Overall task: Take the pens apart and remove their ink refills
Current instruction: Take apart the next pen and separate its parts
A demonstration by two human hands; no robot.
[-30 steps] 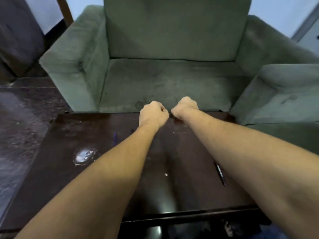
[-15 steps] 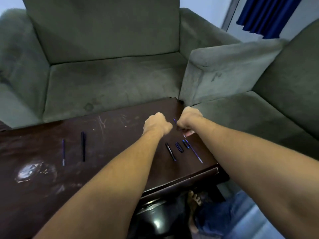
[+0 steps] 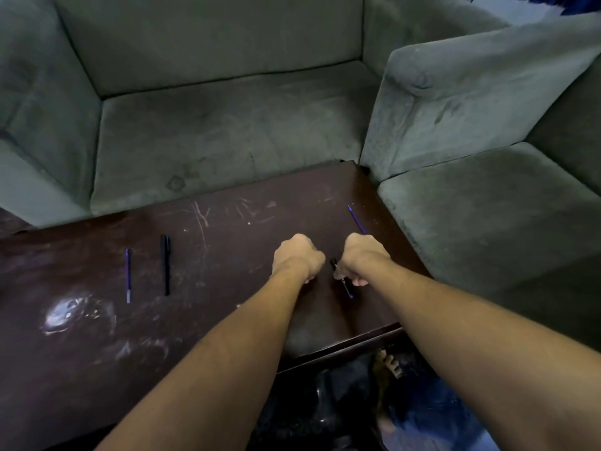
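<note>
Both fists are low over the right part of the dark wooden table (image 3: 227, 229). My right hand (image 3: 364, 258) is closed on a black pen (image 3: 345, 283), whose dark end shows at my knuckles and whose blue tip points toward me. My left hand (image 3: 297, 257) is a closed fist just left of it; whether it holds anything is hidden. A thin blue refill (image 3: 356, 219) lies on the table just beyond my right hand. At the left lie a whole black pen (image 3: 166, 263) and, beside it, another blue refill (image 3: 128, 275).
A green sofa seat (image 3: 221, 135) borders the table's far edge, and a green armrest (image 3: 471, 99) and cushion (image 3: 487, 216) border its right side. A shiny white smear (image 3: 70, 312) marks the table at the left. A bare foot (image 3: 388, 366) shows below the table's near edge.
The view has swung further down and right. The small pen pieces seen below my hands half a second ago are out of sight, and a blue refill now lies beyond my right hand.
</note>
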